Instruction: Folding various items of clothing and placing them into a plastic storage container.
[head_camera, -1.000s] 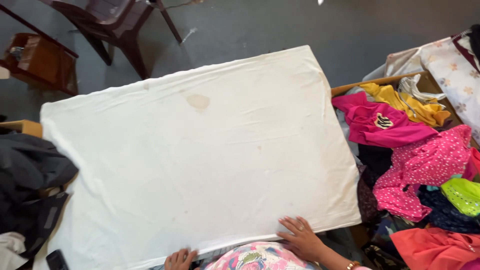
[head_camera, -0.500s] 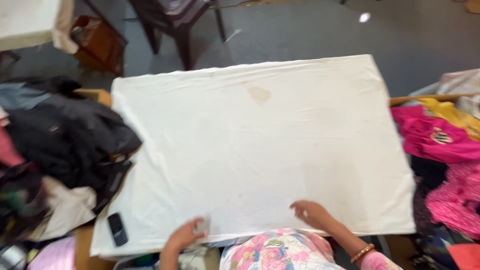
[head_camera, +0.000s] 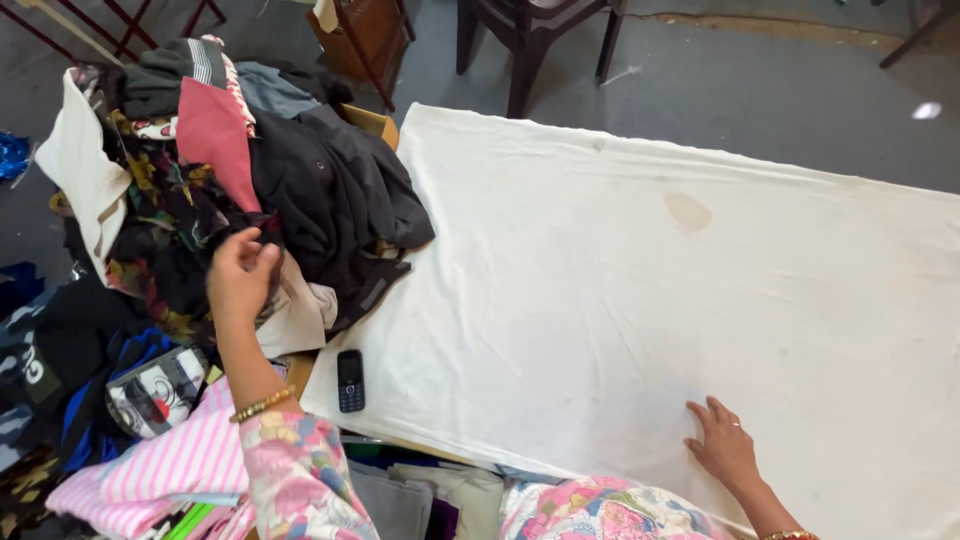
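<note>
A white cloth (head_camera: 640, 300) covers the table from the centre out to three o'clock, lying flat with faint wrinkles and a pale brown stain near one o'clock. At ten o'clock sits a heap of clothes (head_camera: 230, 190), dark garments tangled with a red piece and a cream one; more folded fabric, pink-striped, lies at seven o'clock. The heap looks soft, limp and light, likely to drag its neighbours along, so a single piece is best taken by a loose edge or fold on top. A small black phone (head_camera: 350, 380) lies on the cloth's near-left corner, at about seven o'clock.

The left hand (head_camera: 240, 275) reaches up to the heap, forearm raised, fingers curled together and pinching dark fabric. The right hand (head_camera: 722, 445) rests at five o'clock, palm down and fingers spread on the cloth.
</note>
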